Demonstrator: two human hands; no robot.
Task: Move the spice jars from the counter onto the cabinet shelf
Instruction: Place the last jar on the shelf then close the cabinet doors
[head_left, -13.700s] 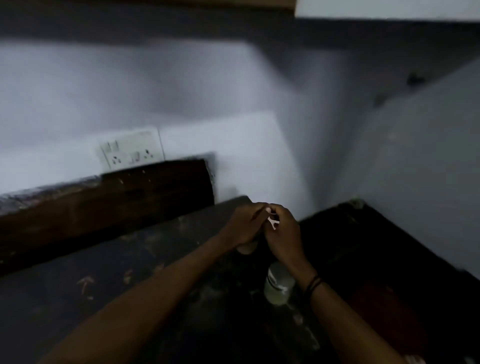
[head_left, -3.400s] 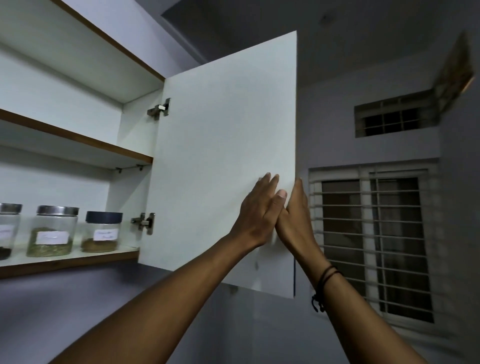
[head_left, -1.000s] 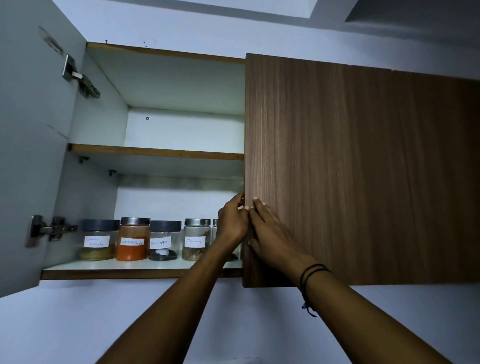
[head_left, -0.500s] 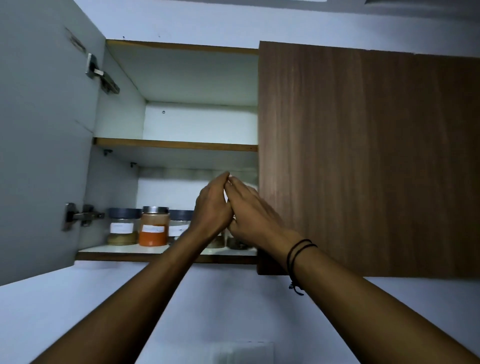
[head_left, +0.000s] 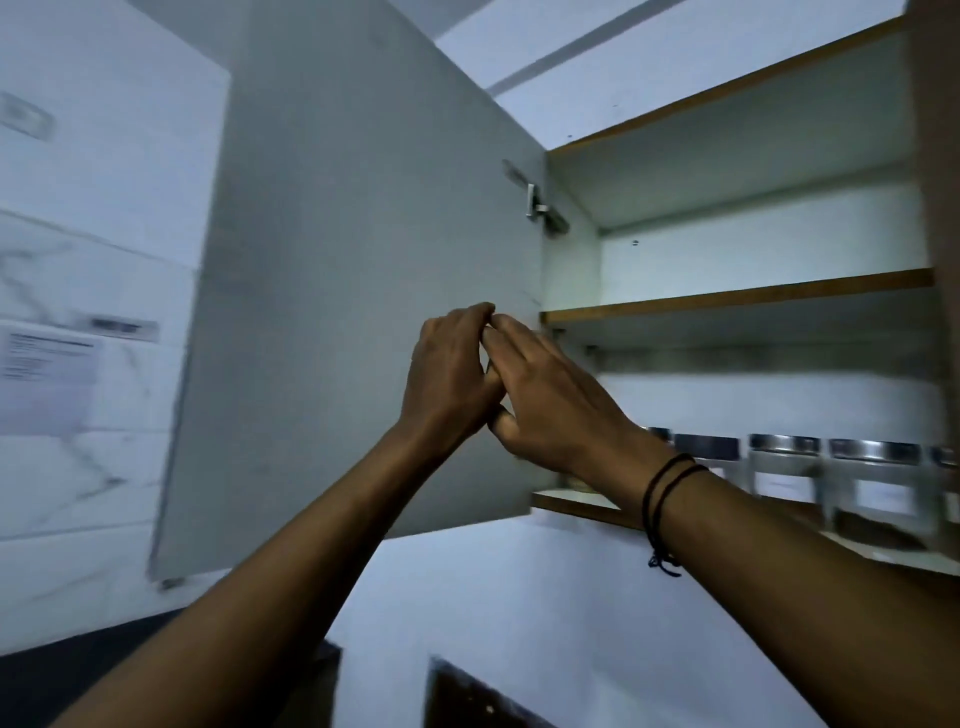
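Head view, looking up at the wall cabinet.

Left hand (head_left: 451, 376): raised in front of the open cabinet door (head_left: 353, 291), fingers loosely bent, tips meeting those of my other hand. It holds nothing. Whether it touches the door's inner face I cannot tell.

Right hand (head_left: 553, 400): raised just beside the left, fingers nearly straight and pointing up-left, their tips against the left fingertips. It holds nothing. Two dark cords (head_left: 667, 488) circle the wrist, a knotted end hanging below.

Cabinet door: swung out to the left, pale inner face toward me, a metal hinge (head_left: 540, 208) near its top at the cabinet's left wall.

Spice jars (head_left: 784, 470): a row standing upright on the lower shelf (head_left: 571, 501), close to its front edge, running from behind my right wrist toward the shelf's right end. Clear bodies, white labels, lids metal or dark; the picture is blurred and the labels cannot be read. The leftmost jars are partly hidden by my right forearm.

Upper shelf (head_left: 727, 299): wood-edged board above the jars.

Right-hand door (head_left: 940, 156): brown wood grain, only a strip showing at the right edge.

Tiled wall (head_left: 93, 234): pale, marbled, to the left of the open door, with a paper sheet (head_left: 49, 379) fixed on it.
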